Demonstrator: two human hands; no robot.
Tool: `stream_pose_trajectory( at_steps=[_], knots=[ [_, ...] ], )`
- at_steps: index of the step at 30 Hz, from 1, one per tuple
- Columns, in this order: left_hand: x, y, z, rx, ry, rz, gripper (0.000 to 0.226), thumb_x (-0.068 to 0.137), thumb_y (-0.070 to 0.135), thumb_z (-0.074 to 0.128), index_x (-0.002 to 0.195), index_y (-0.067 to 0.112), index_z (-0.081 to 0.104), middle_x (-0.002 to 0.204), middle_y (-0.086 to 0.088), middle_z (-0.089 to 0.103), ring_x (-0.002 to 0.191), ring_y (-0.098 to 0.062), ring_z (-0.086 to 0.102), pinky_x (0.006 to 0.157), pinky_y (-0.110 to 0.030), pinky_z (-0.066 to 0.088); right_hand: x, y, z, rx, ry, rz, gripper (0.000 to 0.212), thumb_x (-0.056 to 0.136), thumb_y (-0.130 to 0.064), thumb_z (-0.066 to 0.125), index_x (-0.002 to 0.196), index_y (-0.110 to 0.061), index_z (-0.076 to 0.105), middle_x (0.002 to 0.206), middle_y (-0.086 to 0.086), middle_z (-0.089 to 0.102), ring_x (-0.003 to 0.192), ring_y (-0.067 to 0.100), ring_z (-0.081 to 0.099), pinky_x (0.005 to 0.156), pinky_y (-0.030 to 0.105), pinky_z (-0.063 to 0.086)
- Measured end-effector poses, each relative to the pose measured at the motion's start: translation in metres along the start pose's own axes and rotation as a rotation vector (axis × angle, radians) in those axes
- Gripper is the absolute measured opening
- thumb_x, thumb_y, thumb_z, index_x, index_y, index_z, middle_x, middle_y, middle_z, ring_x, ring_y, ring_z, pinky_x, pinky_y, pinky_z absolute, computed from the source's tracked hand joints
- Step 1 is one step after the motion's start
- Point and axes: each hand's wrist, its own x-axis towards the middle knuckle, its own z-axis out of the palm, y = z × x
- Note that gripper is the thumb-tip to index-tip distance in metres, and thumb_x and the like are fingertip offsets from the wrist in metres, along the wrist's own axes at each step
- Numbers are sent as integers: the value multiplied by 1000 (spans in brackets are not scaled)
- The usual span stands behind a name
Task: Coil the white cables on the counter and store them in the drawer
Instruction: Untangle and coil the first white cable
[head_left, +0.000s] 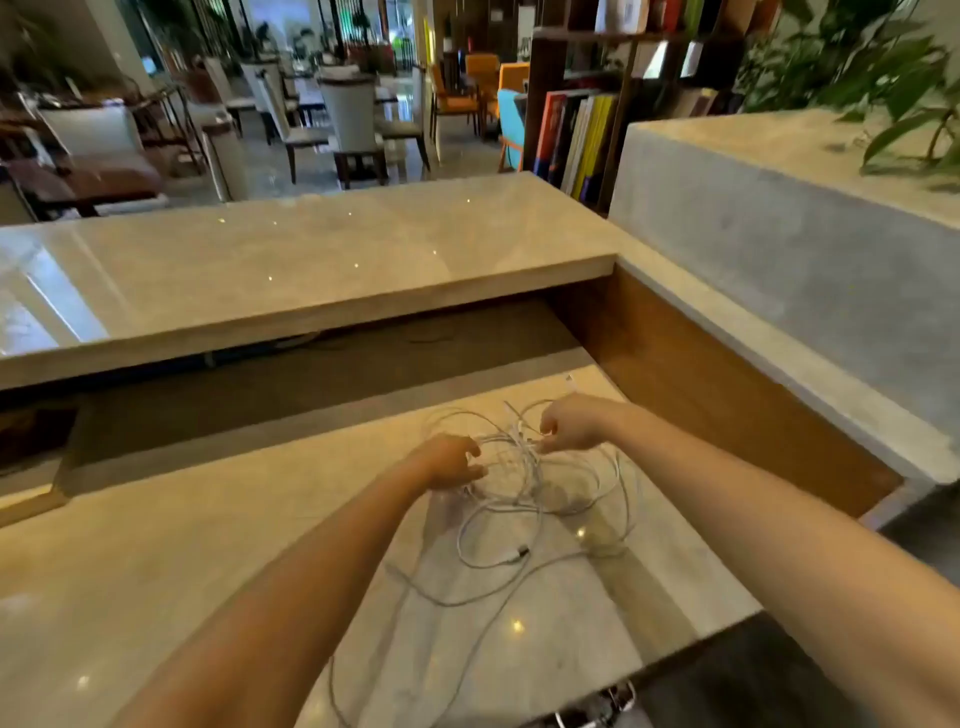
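Observation:
A loose tangle of white cables (524, 499) lies spread on the pale marble counter (156, 545), with loops trailing toward the near edge. My left hand (449, 460) rests on the tangle's left side, fingers curled around some strands. My right hand (569, 423) pinches cable strands at the top of the tangle, near a white plug end. A dark connector tip (521, 551) lies in the middle of the loops. No drawer is visible.
A raised marble ledge (260, 270) runs across behind the work surface. A wood-lined side wall (701, 384) and concrete planter (779, 249) stand to the right. Metal rings (618, 701) sit at the counter's near edge. Bookshelf, chairs and tables fill the background.

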Motion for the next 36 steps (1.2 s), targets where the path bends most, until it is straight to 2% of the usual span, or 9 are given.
stream_pose_trajectory(
  at_steps=[4,8,11,17,21,25,28,32,36],
  knots=[
    [-12,6,41,-71,44,-55,41,87,38,59,121,14,58,117,-10,64,105,-25,58,85,-31,47,-5,-9,57,204,38,97,39,90,-36,54,97,1,67,97,18,68,81,30,60,63,32,40],
    [-24,7,70,-109,127,-82,44,80,34,69,115,13,54,108,-9,58,99,-26,55,76,-31,42,-5,-16,95,402,118,154,24,93,-28,53,78,-9,52,79,10,55,78,28,55,62,32,36],
    [-27,3,81,-231,166,-164,25,86,21,61,108,9,56,105,-12,61,97,-28,57,74,-31,41,-3,-20,113,533,193,216,32,94,-23,51,64,-18,41,78,7,53,77,24,51,61,31,36],
    [-36,11,62,-828,306,-250,12,94,14,51,93,6,60,65,-3,55,54,-15,50,51,-26,42,-8,-21,115,616,285,245,20,95,-23,47,81,-11,53,85,10,58,81,27,56,67,32,41],
    [-40,10,29,-950,356,-201,17,91,20,57,97,7,65,67,3,51,53,-8,40,47,-19,32,-13,-19,98,666,428,243,13,92,-23,54,96,-11,58,90,7,62,82,25,58,69,35,47],
    [-51,18,-16,-952,381,-97,13,89,17,60,91,7,68,59,2,47,47,-8,37,38,-16,29,-15,-28,65,622,712,47,21,89,-23,60,106,-12,57,99,1,58,92,16,53,77,32,46],
    [-58,30,-52,-969,359,20,13,88,19,60,87,9,68,58,1,46,46,-9,35,42,-19,27,-15,-37,32,586,662,-165,20,93,-22,54,109,-12,61,103,-1,60,95,11,49,81,28,40],
    [-66,42,-98,-998,423,185,11,89,25,59,87,20,69,67,-3,55,54,-11,44,51,-22,35,-19,-43,-18,942,611,-263,22,97,-13,44,87,-9,63,71,0,60,67,12,56,64,27,47],
    [-69,42,-135,-1038,449,262,20,95,28,50,89,18,67,65,-3,52,58,-14,43,59,-25,35,-27,-40,-70,1181,691,-271,22,99,-14,42,93,-7,61,62,3,53,58,14,54,63,26,55]
  ],
)
